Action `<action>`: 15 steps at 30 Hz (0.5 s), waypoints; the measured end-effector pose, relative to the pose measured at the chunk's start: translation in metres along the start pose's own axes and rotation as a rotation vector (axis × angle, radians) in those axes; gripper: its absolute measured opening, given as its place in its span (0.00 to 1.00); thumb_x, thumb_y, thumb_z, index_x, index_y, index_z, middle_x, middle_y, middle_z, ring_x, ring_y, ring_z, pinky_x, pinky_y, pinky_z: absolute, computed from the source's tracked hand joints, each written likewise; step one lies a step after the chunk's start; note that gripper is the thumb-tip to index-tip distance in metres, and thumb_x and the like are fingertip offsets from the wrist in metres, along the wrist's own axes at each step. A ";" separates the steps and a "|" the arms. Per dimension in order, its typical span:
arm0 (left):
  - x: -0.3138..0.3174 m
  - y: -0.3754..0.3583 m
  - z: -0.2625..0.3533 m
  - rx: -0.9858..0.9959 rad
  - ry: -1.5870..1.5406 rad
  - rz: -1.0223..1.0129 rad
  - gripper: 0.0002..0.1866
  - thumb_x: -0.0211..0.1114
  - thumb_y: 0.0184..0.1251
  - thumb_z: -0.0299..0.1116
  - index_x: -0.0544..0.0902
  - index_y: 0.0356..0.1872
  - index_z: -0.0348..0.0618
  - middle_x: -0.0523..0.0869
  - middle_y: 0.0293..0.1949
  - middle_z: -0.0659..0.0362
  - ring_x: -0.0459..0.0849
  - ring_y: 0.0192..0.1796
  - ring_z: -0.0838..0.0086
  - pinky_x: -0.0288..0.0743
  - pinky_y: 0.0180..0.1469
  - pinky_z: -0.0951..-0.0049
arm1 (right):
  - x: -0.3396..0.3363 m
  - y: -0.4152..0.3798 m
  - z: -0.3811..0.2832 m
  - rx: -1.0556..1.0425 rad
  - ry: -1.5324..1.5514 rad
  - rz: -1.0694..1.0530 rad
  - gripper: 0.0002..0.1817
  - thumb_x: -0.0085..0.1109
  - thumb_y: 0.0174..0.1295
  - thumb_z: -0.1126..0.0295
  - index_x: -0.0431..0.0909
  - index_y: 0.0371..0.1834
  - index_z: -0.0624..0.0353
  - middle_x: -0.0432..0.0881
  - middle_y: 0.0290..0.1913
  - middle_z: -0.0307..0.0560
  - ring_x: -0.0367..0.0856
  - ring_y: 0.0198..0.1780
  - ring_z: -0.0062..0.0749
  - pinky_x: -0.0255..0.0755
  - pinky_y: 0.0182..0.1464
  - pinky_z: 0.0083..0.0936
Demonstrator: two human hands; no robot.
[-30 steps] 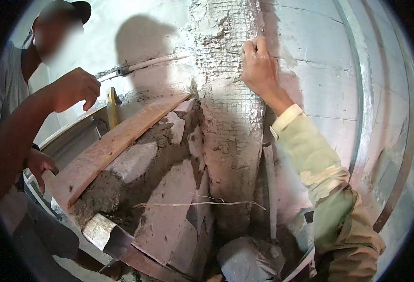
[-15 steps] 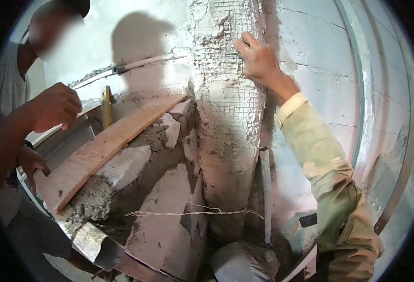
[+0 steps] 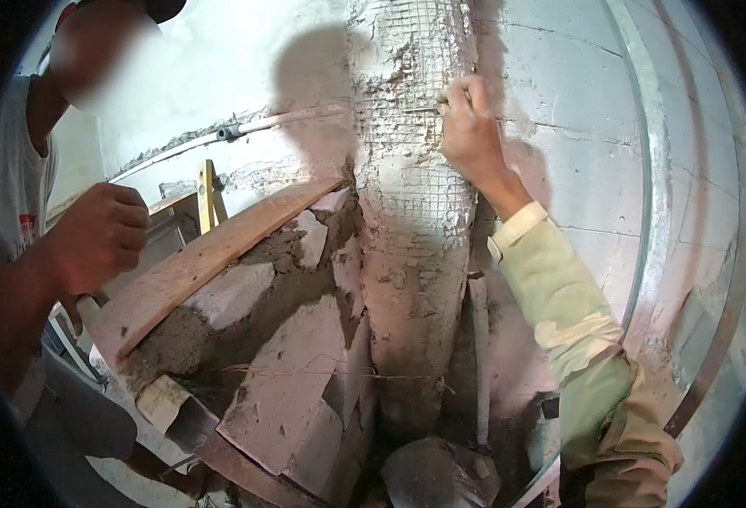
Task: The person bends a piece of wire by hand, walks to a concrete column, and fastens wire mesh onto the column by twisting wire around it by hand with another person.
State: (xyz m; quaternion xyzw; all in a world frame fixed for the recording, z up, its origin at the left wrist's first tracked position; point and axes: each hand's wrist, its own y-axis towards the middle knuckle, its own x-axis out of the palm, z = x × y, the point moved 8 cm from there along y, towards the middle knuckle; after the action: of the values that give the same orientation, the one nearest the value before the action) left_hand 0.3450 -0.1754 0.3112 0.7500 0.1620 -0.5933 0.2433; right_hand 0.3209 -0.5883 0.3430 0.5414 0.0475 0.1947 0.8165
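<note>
My right hand (image 3: 473, 140), in a tan sleeve, is raised against the plastered column (image 3: 411, 279). Its fingers are closed around a thin, nail-like metal piece (image 3: 421, 110), whose free end points left across the wire mesh (image 3: 419, 42) on the column's face. The mesh is partly coated with rough plaster, and some of its squares lie bare. The inner end of the metal piece is hidden by my fingers. My left hand is out of view.
A co-worker (image 3: 17, 203) stands at the left, one fist (image 3: 106, 237) raised. A wooden board (image 3: 229, 245) lies along the broken block wall (image 3: 292, 372), near a yellow level (image 3: 206, 195). Thin wire (image 3: 305, 371) crosses low before the column. A pipe (image 3: 280, 118) runs along the back wall.
The view has shifted slightly. My right hand is a little lower and farther right on the column, still gripping the thin piece. The co-worker's raised hand has closed into a fist.
</note>
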 end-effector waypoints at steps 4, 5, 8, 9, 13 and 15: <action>0.003 -0.005 0.044 0.102 0.465 -0.017 0.12 0.59 0.64 0.29 0.74 0.19 0.42 0.78 0.23 0.65 0.80 0.27 0.79 0.78 0.37 0.81 | -0.018 -0.012 0.012 0.149 -0.212 -0.070 0.05 0.60 0.62 0.77 0.80 0.40 0.64 0.80 0.40 0.52 0.84 0.34 0.53 0.79 0.37 0.42; -0.002 -0.008 0.049 -0.023 0.402 0.000 0.11 0.58 0.65 0.29 0.75 0.22 0.41 0.78 0.24 0.65 0.80 0.27 0.80 0.78 0.36 0.82 | -0.017 -0.014 0.015 0.136 -0.195 -0.051 0.03 0.61 0.62 0.78 0.81 0.38 0.60 0.82 0.35 0.52 0.83 0.34 0.55 0.77 0.35 0.43; -0.003 -0.022 0.058 -0.177 0.021 0.051 0.08 0.57 0.66 0.29 0.76 0.26 0.40 0.77 0.24 0.66 0.79 0.27 0.81 0.77 0.33 0.82 | -0.005 -0.022 0.013 0.151 -0.153 -0.113 0.06 0.62 0.55 0.79 0.81 0.36 0.58 0.83 0.33 0.53 0.83 0.35 0.55 0.76 0.36 0.44; -0.004 -0.025 0.065 -0.225 -0.109 0.067 0.07 0.57 0.66 0.29 0.76 0.27 0.40 0.77 0.24 0.66 0.79 0.26 0.82 0.77 0.32 0.82 | 0.007 -0.021 0.017 0.195 -0.251 -0.155 0.09 0.62 0.48 0.78 0.81 0.34 0.58 0.84 0.31 0.53 0.83 0.35 0.56 0.76 0.36 0.47; 0.000 -0.049 0.087 -0.362 -0.407 0.031 0.08 0.53 0.75 0.34 0.76 0.40 0.41 0.76 0.26 0.67 0.76 0.24 0.85 0.74 0.26 0.83 | 0.014 -0.008 0.026 0.215 -0.313 -0.342 0.10 0.64 0.47 0.77 0.82 0.35 0.57 0.84 0.31 0.55 0.84 0.36 0.57 0.76 0.39 0.49; 0.010 -0.061 0.081 -0.474 -0.883 0.127 0.10 0.50 0.79 0.37 0.75 0.43 0.42 0.75 0.27 0.67 0.75 0.24 0.85 0.74 0.25 0.83 | 0.019 -0.002 0.036 0.299 -0.334 -0.472 0.11 0.64 0.48 0.75 0.83 0.37 0.56 0.86 0.33 0.56 0.85 0.38 0.57 0.77 0.40 0.48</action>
State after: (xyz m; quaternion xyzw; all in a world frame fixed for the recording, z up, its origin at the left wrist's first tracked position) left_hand 0.2489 -0.1706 0.2764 0.3602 0.1280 -0.7848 0.4879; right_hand 0.3493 -0.6128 0.3581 0.6538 0.0655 -0.1008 0.7470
